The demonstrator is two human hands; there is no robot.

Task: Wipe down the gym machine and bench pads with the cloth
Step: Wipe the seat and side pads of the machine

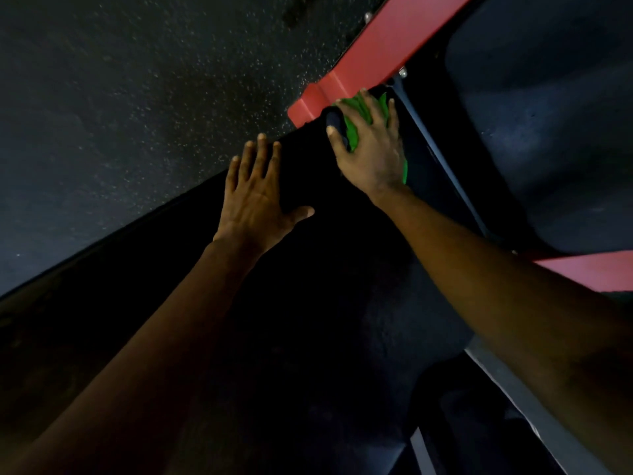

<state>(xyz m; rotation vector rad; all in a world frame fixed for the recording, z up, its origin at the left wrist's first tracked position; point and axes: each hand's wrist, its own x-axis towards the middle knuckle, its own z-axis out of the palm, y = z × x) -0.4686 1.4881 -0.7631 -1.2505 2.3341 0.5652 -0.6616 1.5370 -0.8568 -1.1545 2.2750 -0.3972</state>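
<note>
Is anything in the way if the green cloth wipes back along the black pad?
Only the left hand, lying flat on the black pad beside the green cloth. The right hand presses that cloth at the far end by the red frame; the rest of the pad looks bare.

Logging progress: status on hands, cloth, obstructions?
Left hand flat on black padded bench. Right hand presses green cloth onto its far end, beside red metal frame. No obstruction visible.
</note>
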